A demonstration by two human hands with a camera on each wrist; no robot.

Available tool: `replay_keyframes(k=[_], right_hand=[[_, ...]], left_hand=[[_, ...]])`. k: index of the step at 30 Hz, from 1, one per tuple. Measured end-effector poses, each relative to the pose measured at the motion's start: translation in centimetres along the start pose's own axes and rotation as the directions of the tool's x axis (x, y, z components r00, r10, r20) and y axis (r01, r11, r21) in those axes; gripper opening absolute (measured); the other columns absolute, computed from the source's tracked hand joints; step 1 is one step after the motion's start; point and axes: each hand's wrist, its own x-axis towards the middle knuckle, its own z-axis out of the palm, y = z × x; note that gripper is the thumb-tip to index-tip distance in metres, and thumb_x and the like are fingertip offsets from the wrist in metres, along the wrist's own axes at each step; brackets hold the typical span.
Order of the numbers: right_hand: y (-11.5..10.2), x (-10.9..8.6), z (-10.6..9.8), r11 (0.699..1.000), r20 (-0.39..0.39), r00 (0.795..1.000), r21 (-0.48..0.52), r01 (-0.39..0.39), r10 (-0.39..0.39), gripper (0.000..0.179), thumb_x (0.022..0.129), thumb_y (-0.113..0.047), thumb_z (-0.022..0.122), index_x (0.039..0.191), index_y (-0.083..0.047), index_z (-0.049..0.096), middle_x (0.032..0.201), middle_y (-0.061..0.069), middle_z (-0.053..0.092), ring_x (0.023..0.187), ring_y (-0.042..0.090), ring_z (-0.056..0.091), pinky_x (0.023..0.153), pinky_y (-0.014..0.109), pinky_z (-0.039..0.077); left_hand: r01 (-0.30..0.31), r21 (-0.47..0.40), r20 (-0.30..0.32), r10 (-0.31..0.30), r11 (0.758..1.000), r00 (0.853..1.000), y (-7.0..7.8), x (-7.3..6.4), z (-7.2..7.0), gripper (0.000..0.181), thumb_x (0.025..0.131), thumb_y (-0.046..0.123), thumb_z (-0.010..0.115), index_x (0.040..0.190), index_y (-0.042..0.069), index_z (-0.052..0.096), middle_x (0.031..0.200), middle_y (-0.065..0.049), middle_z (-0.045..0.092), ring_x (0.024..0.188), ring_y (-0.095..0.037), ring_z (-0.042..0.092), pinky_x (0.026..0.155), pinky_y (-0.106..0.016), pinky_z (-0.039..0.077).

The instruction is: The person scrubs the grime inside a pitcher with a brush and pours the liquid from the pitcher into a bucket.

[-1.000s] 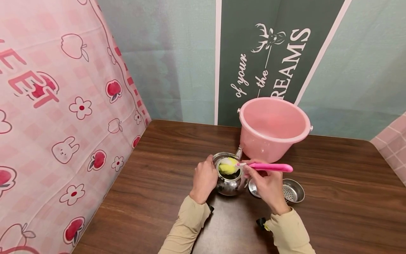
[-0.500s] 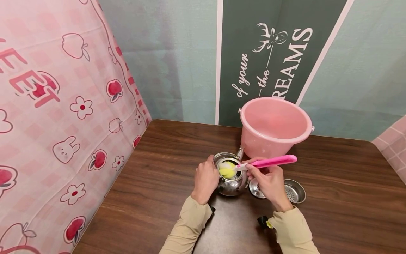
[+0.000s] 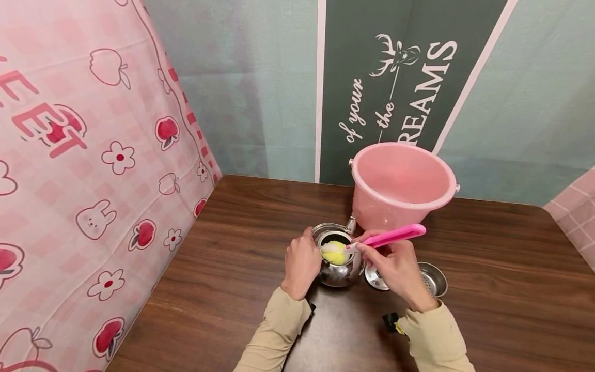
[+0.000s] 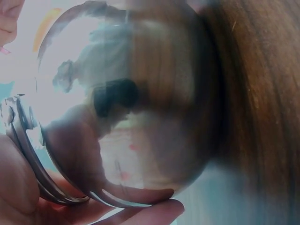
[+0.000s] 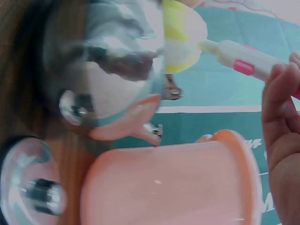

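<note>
A shiny steel teapot stands uncovered on the table, its folded handle lying to the left and its spout pointing toward the back right. My left hand holds the pot at its left side, with fingertips on the body and handle in the left wrist view. Between the thumb and fingers of my right hand is a sponge brush with a pink handle. Its yellow and white sponge head sits at the pot's mouth, and in the right wrist view the head shows above the rim.
Behind the teapot's spout stands a pink bucket. The pot's steel lid lies right of it, partly behind my right hand. A perforated steel strainer is further right. Fabric hangings border the wooden table.
The brush handle has tilted up and shifted, and its sponge head has moved slightly lower into the pot's mouth. The right hand has shifted with it; the left hand and pot stay almost still.
</note>
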Motion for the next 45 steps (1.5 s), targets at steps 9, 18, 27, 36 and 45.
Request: replay_keyframes(k=[9, 18, 27, 36, 45], right_hand=[[-1.2, 0.3, -0.3, 0.965, 0.065, 0.974, -0.142, 0.222, -0.215, 0.021, 0.077, 0.005, 0.074, 0.089, -0.014, 0.073, 0.078, -0.001, 0.069, 0.054, 0.007, 0.054, 0.055, 0.014, 0.044], [-2.0, 0.6, -1.2, 0.939, 0.177, 0.958, -0.223, 0.261, -0.224, 0.02, 0.077, 0.001, 0.076, 0.089, -0.015, 0.072, 0.069, -0.014, 0.06, 0.057, -0.001, 0.053, 0.057, 0.012, 0.042], [-1.3, 0.2, -2.1, 0.961, 0.194, 0.961, -0.153, 0.23, -0.199, 0.02, 0.081, 0.003, 0.071, 0.095, -0.011, 0.072, 0.081, -0.008, 0.069, 0.06, -0.003, 0.061, 0.058, 0.015, 0.05], [-0.7, 0.1, -1.4, 0.952, 0.102, 0.953, -0.085, 0.294, -0.285, 0.028, 0.071, 0.016, 0.073, 0.094, 0.0, 0.073, 0.089, 0.011, 0.072, 0.061, -0.004, 0.064, 0.055, 0.017, 0.053], [-0.6, 0.0, -0.3, 0.908, 0.03, 0.939, -0.245, 0.34, -0.344, 0.035, 0.067, 0.013, 0.078, 0.094, -0.008, 0.072, 0.083, 0.0, 0.07, 0.072, -0.005, 0.058, 0.07, 0.007, 0.047]], left_hand=[[0.004, 0.002, 0.0, -0.004, 1.0, 1.0, -0.1, 0.0, 0.0, 0.037, 0.094, 0.008, 0.038, 0.118, 0.008, 0.065, 0.097, -0.019, 0.073, 0.079, -0.042, 0.069, 0.066, -0.052, 0.052], [0.003, 0.001, 0.009, -0.003, 1.0, 1.0, 0.0, 0.0, -0.1, 0.037, 0.094, 0.009, 0.04, 0.122, 0.009, 0.065, 0.1, -0.02, 0.072, 0.081, -0.042, 0.069, 0.067, -0.052, 0.052], [-0.024, 0.03, 0.008, 0.024, 0.999, 1.0, 0.1, 0.0, -0.3, 0.037, 0.094, 0.008, 0.041, 0.123, 0.008, 0.064, 0.096, -0.02, 0.072, 0.078, -0.042, 0.068, 0.065, -0.052, 0.052], [-0.035, 0.045, 0.0, 0.035, 0.998, 0.999, 0.2, 0.0, -0.5, 0.036, 0.093, 0.008, 0.044, 0.123, 0.009, 0.064, 0.093, -0.019, 0.073, 0.076, -0.042, 0.068, 0.063, -0.051, 0.052], [-0.039, 0.052, 0.0, 0.04, 0.998, 0.999, 0.0, 0.0, -0.5, 0.037, 0.092, 0.007, 0.045, 0.123, 0.008, 0.064, 0.093, -0.019, 0.073, 0.073, -0.042, 0.068, 0.061, -0.051, 0.051]])
